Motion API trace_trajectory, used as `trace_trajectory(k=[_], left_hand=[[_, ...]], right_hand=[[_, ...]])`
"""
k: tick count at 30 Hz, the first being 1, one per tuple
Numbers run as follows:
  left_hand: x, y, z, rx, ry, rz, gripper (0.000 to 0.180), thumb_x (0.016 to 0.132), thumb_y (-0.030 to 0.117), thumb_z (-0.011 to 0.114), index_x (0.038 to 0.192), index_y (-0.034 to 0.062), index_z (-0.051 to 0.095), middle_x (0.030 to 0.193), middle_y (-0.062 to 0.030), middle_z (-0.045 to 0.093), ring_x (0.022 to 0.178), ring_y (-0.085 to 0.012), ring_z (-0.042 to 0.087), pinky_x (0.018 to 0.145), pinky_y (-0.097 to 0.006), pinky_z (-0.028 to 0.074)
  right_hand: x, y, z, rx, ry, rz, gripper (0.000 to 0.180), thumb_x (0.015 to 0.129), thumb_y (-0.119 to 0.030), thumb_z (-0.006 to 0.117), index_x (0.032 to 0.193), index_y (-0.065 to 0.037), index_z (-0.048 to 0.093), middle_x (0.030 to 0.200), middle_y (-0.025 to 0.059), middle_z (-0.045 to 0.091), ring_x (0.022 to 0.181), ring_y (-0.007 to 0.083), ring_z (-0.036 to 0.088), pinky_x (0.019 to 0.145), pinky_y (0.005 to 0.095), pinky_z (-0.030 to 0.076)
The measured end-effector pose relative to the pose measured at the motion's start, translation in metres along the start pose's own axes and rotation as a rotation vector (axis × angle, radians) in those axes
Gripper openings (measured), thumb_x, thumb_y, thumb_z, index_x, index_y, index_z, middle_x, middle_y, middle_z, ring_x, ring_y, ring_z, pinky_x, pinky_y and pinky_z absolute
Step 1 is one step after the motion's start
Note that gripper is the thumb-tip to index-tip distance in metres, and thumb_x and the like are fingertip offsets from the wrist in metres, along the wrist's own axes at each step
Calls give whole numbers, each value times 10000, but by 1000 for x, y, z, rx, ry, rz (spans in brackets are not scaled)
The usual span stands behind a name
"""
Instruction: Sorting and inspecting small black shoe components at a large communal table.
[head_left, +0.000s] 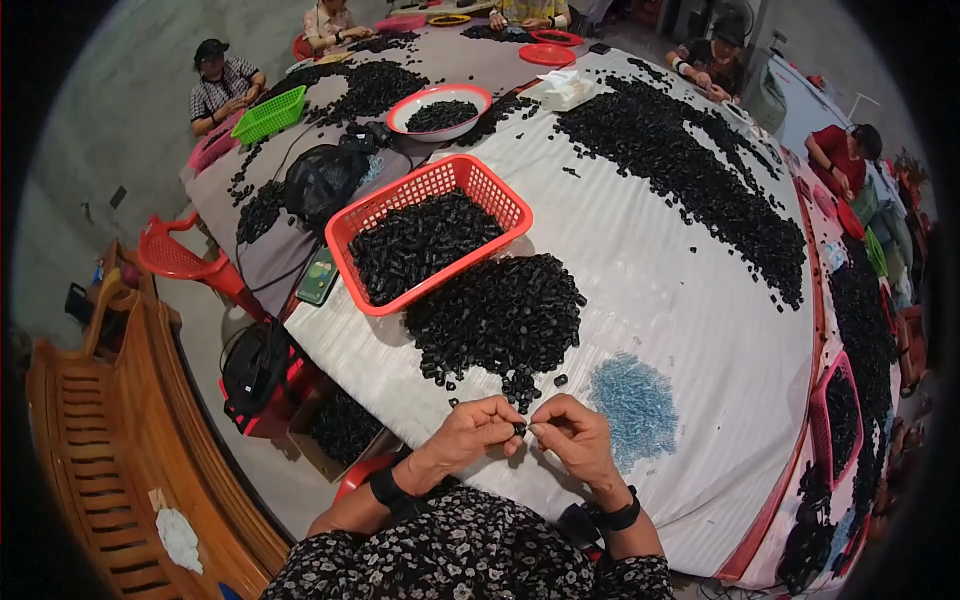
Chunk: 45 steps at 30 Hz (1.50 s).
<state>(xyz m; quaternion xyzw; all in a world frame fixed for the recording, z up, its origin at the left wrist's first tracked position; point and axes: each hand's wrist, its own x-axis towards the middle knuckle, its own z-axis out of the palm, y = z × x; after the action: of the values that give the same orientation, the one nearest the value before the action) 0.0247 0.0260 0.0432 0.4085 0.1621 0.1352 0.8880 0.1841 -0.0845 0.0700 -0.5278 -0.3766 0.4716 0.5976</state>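
Note:
Close to the near edge of the white-covered table, my left hand [475, 432] pinches a small black plastic part [519, 428] between thumb and fingers. My right hand [575, 438] meets it with thumb and forefinger pressed together; whatever lies in that pinch is too small to make out. Just beyond my hands spreads a heap of black plastic parts [500, 320]. To the right of my right hand is a pile of small clear-blue pieces [635, 410]. Behind the black heap stands a red-orange plastic basket [450, 270], filled with longer black pieces [425, 240].
A phone [317, 277] lies left of the basket, near a black bag [325, 175]. Farther back are a red-rimmed basin [465, 130], a green basket [268, 115] and a long black heap [690, 160]. Several people work around the tables. A wooden bench [150, 440] stands at left.

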Motion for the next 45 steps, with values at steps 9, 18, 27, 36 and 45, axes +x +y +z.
trace_trajectory(k=[9,18,27,36,45], left_hand=[[-1,-3,-15,-39,86,33,113,864,12,535,965,-35,556,815,-90,613,690,-123,582,647,-232,480],[-1,7,-28,-78,134,29,105,869,13,528,953,-45,549,808,-103,602,691,-135,576,654,-282,490],[9,9,-30,-53,116,23,123,874,15,522,978,-48,541,795,-103,594,688,-145,575,648,-301,489],[5,3,-29,-55,110,27,124,878,14,521,984,-46,543,803,-102,597,690,-138,577,637,-287,487],[-5,9,-29,-7,162,66,104,864,14,534,951,-41,551,804,-94,609,686,-125,579,643,-266,493]], right_hand=[[11,-3,-35,-544,186,6,59,778,-55,603,783,-10,566,673,17,519,607,64,482,557,207,391],[23,-3,-55,-996,318,-150,91,796,-66,558,882,-39,551,809,151,544,737,353,550,640,407,442],[46,19,-28,-1248,13,-144,129,798,-64,568,907,-28,509,819,146,455,769,323,508,639,404,427],[42,14,-19,-1105,65,-189,82,818,-58,538,864,-1,502,818,171,486,731,317,522,625,383,436],[31,5,-20,-503,37,34,195,814,-68,552,999,-7,542,776,140,547,641,244,551,609,330,449]])
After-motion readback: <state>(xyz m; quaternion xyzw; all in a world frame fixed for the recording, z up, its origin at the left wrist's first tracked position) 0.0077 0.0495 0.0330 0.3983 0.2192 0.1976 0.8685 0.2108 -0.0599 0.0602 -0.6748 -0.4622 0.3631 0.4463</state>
